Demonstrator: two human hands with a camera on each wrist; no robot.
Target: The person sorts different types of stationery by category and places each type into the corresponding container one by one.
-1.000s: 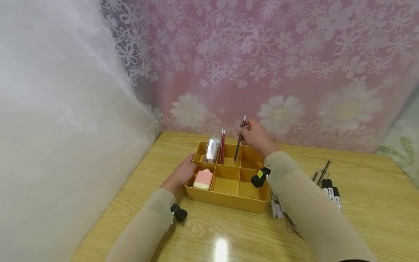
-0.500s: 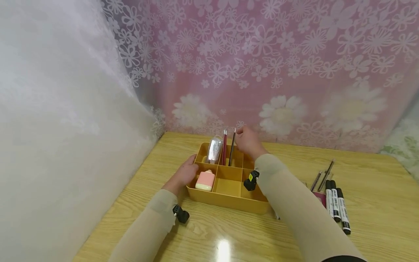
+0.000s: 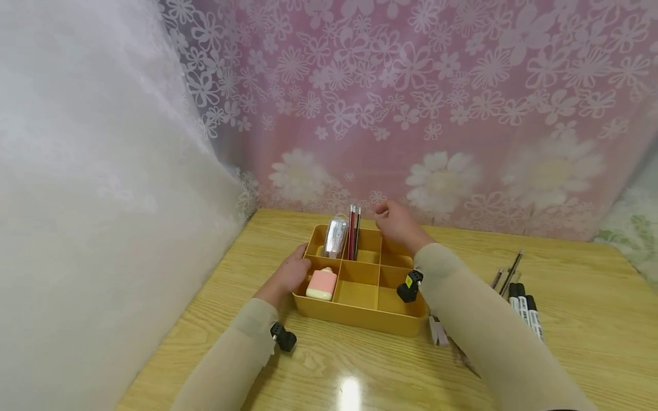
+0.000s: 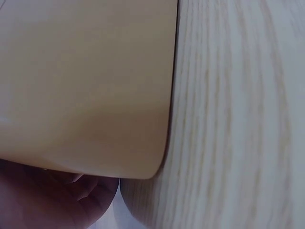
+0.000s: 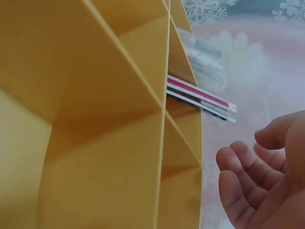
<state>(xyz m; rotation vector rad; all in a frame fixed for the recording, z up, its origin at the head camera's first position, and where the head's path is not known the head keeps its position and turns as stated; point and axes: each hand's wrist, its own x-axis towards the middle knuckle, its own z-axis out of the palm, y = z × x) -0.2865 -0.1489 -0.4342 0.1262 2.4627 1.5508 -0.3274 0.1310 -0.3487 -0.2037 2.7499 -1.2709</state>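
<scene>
A yellow six-compartment desk organizer (image 3: 360,322) stands on the table. My left hand (image 3: 289,273) grips its left wall, thumb at the rim; in the left wrist view, curled fingers (image 4: 81,202) show beside the wall. My right hand (image 3: 401,224) hovers over the back right compartment, its fingers loosely bent and holding nothing. Red pencils (image 3: 352,231) and a dark pencil (image 3: 357,234) lean together in the back middle compartment, ends above the rim. A clear case (image 3: 335,235) stands in the back left compartment. A pink-and-cream bottle-shaped item (image 3: 322,283) lies in the front left one.
Right of the organizer lie black-capped markers (image 3: 525,308) and several dark pencils (image 3: 510,274), partly behind the right sleeve (image 3: 483,308). Small pale pieces (image 3: 438,332) lie by its front right corner. A floral curtain (image 3: 411,114) hangs behind the table (image 3: 308,371).
My right hand lowered the dark pencil into the back middle compartment and let go. The pencil now leans left against the red ones, and the hand has drawn back right. My left hand stayed put.
</scene>
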